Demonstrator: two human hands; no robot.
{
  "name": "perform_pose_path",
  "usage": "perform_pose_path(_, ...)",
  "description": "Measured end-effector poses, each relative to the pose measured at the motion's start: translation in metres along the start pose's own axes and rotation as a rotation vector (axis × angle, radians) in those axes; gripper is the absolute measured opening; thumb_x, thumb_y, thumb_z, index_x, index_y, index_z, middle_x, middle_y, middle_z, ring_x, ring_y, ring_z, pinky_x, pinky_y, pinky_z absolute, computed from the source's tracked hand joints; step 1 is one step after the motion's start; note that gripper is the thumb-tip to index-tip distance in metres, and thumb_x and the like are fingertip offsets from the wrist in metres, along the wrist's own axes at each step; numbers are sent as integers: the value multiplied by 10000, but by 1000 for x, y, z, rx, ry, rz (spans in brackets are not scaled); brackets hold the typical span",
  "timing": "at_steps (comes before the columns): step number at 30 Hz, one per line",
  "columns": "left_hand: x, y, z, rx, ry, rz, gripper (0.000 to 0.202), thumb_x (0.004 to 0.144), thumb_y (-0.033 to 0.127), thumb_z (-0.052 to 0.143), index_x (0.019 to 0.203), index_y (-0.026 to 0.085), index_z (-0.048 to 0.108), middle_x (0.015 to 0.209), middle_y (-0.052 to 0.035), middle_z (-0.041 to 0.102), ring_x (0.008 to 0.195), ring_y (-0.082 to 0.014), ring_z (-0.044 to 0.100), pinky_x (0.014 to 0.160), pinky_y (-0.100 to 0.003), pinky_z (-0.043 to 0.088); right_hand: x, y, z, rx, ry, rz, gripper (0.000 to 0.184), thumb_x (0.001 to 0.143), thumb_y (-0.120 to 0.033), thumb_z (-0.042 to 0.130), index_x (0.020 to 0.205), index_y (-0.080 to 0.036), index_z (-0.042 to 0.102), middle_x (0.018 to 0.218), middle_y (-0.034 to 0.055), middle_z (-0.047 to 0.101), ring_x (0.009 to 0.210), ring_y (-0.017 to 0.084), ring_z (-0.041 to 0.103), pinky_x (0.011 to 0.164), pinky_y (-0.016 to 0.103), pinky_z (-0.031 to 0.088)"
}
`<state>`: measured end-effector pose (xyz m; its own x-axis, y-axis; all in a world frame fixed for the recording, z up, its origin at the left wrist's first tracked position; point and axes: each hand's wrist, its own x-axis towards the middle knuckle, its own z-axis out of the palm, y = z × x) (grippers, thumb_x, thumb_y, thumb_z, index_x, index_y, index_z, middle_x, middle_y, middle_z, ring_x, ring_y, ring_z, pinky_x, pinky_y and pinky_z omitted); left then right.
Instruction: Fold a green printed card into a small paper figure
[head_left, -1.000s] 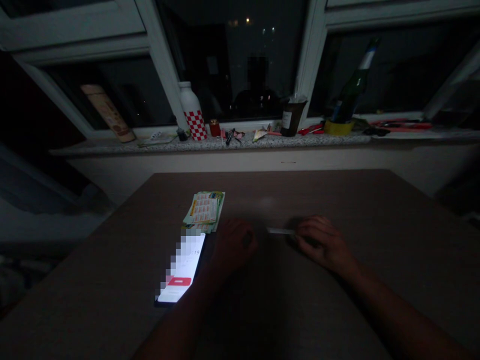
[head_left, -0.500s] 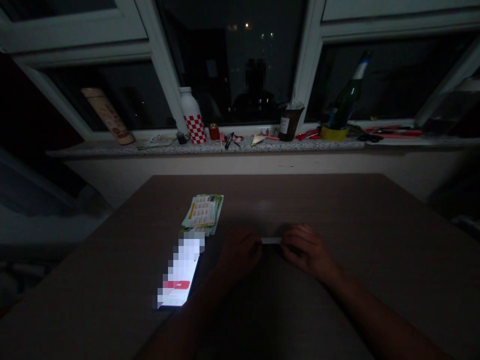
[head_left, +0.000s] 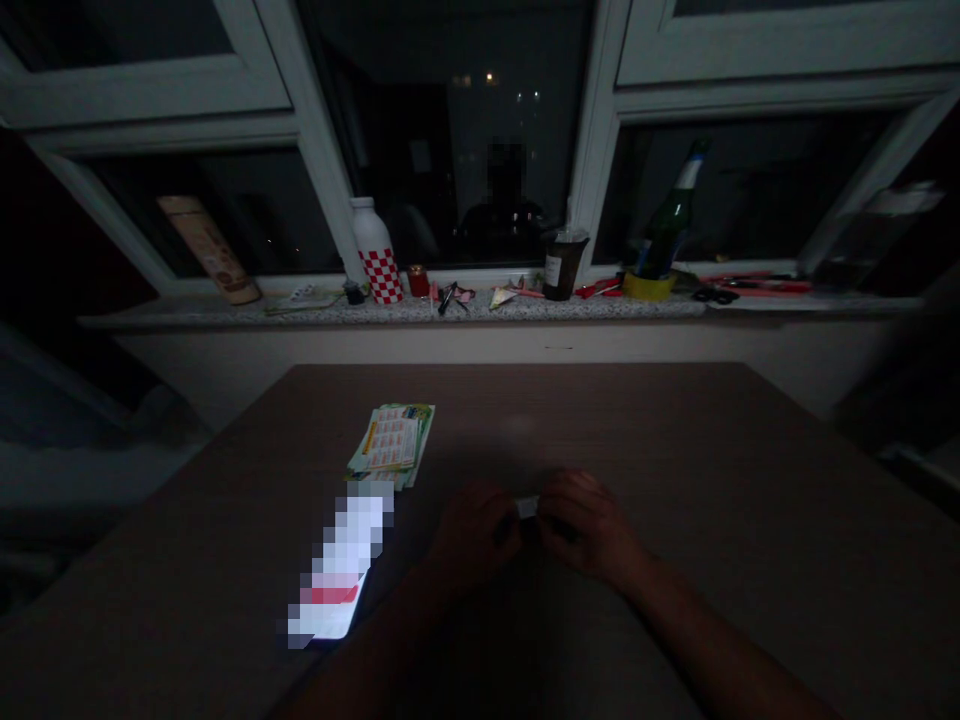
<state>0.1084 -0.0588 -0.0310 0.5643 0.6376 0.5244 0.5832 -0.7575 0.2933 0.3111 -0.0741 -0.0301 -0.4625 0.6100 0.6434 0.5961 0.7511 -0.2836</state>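
Both hands are low over the dark wooden table (head_left: 630, 420), close together. Between them shows a small pale strip (head_left: 528, 507), perhaps paper; the dim light hides its detail. My left hand (head_left: 480, 530) pinches its left end with curled fingers. At the right end, my right hand (head_left: 589, 520) grips it the same way, fingers bent and thumb below. Left of my left hand lies a phone (head_left: 341, 570) with a bright, partly blurred screen. Just beyond the phone is a stack of printed cards (head_left: 390, 445), green at the edges.
Along the granite windowsill (head_left: 495, 313) stand a tan tumbler (head_left: 210, 250), a red-and-white checked bottle (head_left: 377, 255), a small red jar (head_left: 418, 281), a dark drink cup (head_left: 562, 268) and a green bottle (head_left: 670, 220) in a yellow ring (head_left: 649, 287). Scissors (head_left: 714, 296) lie farther right.
My hands have come closer together, so less of the pale strip shows between them. The whole view has shifted a little, with things appearing lower and more to the left.
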Motion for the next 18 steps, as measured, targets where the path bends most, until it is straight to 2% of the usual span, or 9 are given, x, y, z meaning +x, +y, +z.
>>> perform_pose_path(12,4,5,5,-13,-47,15,58,736,157,546,789,178,555,825,-43,606,792,-184,542,713,-308,455,2,-1,7,-30,-29,-38,9,762,-201,587,762,-205,580,757,34,613,784,196,541,712,342,418)
perform_pose_path(18,3,3,2,-8,-56,11,73,752,163,551,823,179,552,852,-41,606,816,-187,538,754,-319,444,6,0,0,-71,-21,-43,43,734,-162,593,727,-201,576,721,32,610,755,201,539,689,339,399)
